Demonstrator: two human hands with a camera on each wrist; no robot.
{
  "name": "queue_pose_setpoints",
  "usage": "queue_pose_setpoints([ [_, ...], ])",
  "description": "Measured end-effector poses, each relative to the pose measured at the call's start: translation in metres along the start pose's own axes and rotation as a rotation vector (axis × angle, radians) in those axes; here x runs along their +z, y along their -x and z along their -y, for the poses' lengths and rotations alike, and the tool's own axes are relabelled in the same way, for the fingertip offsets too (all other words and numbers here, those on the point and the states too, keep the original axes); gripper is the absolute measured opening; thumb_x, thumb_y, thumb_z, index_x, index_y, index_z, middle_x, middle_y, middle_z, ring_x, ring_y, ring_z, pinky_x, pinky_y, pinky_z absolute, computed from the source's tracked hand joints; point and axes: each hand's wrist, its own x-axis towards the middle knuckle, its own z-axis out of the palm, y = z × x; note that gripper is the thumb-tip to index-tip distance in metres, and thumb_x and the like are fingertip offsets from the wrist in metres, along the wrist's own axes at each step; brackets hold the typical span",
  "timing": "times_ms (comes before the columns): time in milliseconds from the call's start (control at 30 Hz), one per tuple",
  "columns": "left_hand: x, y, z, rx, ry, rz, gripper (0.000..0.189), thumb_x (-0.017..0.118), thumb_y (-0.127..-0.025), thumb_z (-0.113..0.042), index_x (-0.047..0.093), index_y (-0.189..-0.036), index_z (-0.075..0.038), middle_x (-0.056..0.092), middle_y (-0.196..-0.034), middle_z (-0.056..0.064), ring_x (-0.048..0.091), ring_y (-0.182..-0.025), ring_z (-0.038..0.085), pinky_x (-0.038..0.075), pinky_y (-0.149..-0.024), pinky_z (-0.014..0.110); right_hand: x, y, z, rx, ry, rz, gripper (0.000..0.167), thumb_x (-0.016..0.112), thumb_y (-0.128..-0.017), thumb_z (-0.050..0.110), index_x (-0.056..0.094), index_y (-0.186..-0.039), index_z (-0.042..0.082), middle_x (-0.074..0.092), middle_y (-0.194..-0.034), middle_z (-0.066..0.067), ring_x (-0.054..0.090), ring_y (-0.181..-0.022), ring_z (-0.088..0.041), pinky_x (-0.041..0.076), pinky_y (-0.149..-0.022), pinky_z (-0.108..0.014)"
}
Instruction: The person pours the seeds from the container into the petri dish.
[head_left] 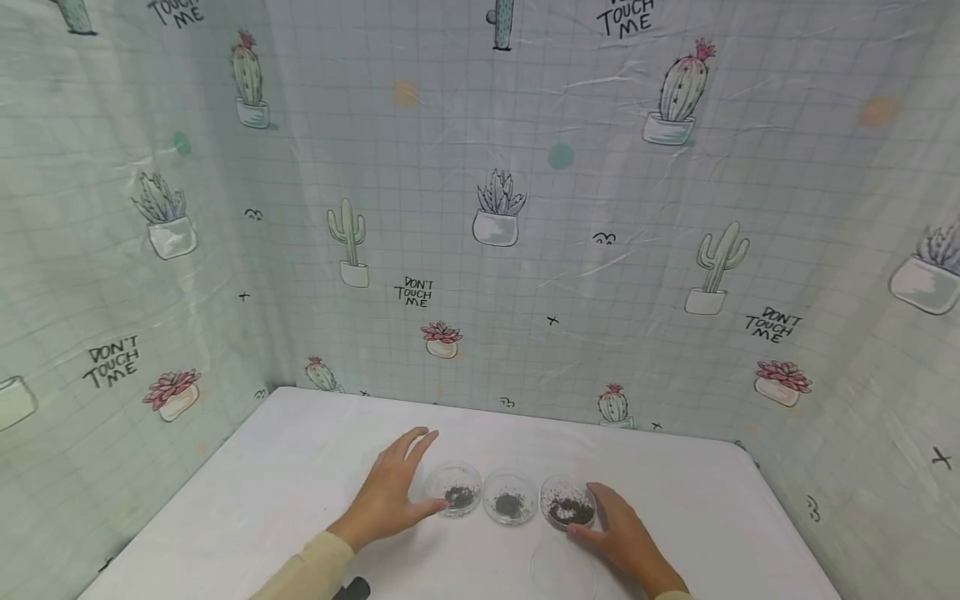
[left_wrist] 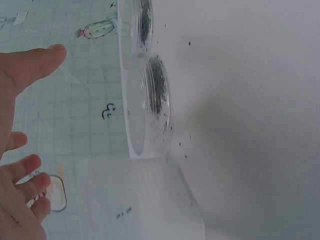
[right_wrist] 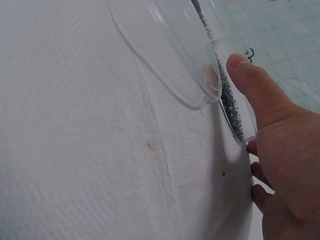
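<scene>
Three clear round petri dishes stand in a row on the white table, each with dark granules inside: a left dish (head_left: 454, 479), a middle dish (head_left: 510, 508) and a right dish (head_left: 558, 492). My right hand (head_left: 622, 533) grips the right dish by its side, thumb at the near edge and fingers at the far right edge. My left hand (head_left: 386, 496) is beside the left dish, fingers spread and nothing held, its thumb overlapping the dish's near edge in the head view. In the left wrist view the left palm (left_wrist: 12, 200) appears with the fingers apart.
A clear round lid (head_left: 564, 575) lies in front of the right dish. A black object (head_left: 354, 588) shows at the bottom edge near the left sleeve. Something translucent and whitish (left_wrist: 145, 195) stands past the dishes in the left wrist view. Cactus-printed curtains (head_left: 495, 333) enclose the table.
</scene>
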Motion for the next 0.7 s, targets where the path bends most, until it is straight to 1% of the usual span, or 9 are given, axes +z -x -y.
queue_pose_setpoints([
  [100,0.004,-0.004,-0.016,0.044,0.057,0.058,0.092,0.083,-0.07,-0.046,0.04,-0.145,-0.016,0.044,-0.146,0.007,0.047,-0.133,0.028,0.044,-0.105,0.053,-0.001,0.0,-0.001,-0.008,-0.01,-0.004,0.089,0.079,-0.071,0.051,0.048,-0.137,0.0,0.048,-0.143,-0.023,0.041,-0.135,-0.044,0.032,-0.113,-0.058],
  [233,0.012,-0.009,-0.037,0.096,0.119,0.151,0.088,0.081,-0.073,-0.046,0.039,-0.145,-0.017,0.045,-0.146,0.004,0.049,-0.132,0.026,0.046,-0.105,0.05,-0.002,0.001,-0.002,-0.007,-0.012,0.002,0.09,0.079,-0.07,0.053,0.048,-0.138,0.0,0.048,-0.143,-0.022,0.041,-0.135,-0.044,0.032,-0.113,-0.058],
  [300,0.018,-0.011,-0.047,0.125,0.14,0.191,0.087,0.08,-0.074,-0.047,0.038,-0.145,-0.019,0.045,-0.146,0.003,0.049,-0.132,0.025,0.045,-0.106,0.049,-0.002,0.001,-0.003,0.0,-0.007,0.004,0.091,0.079,-0.07,0.053,0.048,-0.138,0.001,0.048,-0.143,-0.022,0.041,-0.135,-0.043,0.032,-0.113,-0.057],
  [400,0.03,-0.013,-0.063,0.175,0.146,0.246,0.086,0.077,-0.075,-0.049,0.036,-0.146,-0.022,0.045,-0.146,0.0,0.05,-0.131,0.024,0.047,-0.106,0.045,-0.003,0.002,-0.004,0.001,-0.01,-0.001,0.091,0.079,-0.07,0.052,0.048,-0.138,0.001,0.048,-0.143,-0.022,0.041,-0.135,-0.043,0.032,-0.113,-0.058],
  [500,0.042,-0.012,-0.077,0.254,0.143,0.293,0.085,0.075,-0.077,-0.053,0.036,-0.146,-0.021,0.046,-0.146,0.001,0.051,-0.13,0.022,0.049,-0.105,0.04,-0.004,0.002,-0.005,0.01,-0.004,-0.004,0.09,0.08,-0.07,0.051,0.048,-0.137,0.001,0.049,-0.142,-0.022,0.042,-0.135,-0.043,0.033,-0.113,-0.057],
  [600,0.053,-0.012,-0.086,0.334,0.146,0.338,0.083,0.072,-0.079,-0.055,0.037,-0.146,-0.019,0.046,-0.145,0.001,0.052,-0.129,0.019,0.05,-0.103,0.034,-0.004,0.002,-0.004,0.013,0.002,-0.007,0.089,0.08,-0.07,0.05,0.049,-0.137,0.001,0.05,-0.142,-0.022,0.043,-0.134,-0.043,0.034,-0.113,-0.057],
  [700,0.063,-0.013,-0.094,0.394,0.15,0.383,0.081,0.07,-0.081,-0.057,0.037,-0.145,-0.02,0.046,-0.145,0.001,0.051,-0.13,0.017,0.049,-0.103,0.03,-0.003,0.001,-0.003,0.009,0.0,-0.01,0.087,0.081,-0.071,0.049,0.049,-0.137,0.001,0.05,-0.142,-0.022,0.042,-0.134,-0.043,0.034,-0.112,-0.057],
])
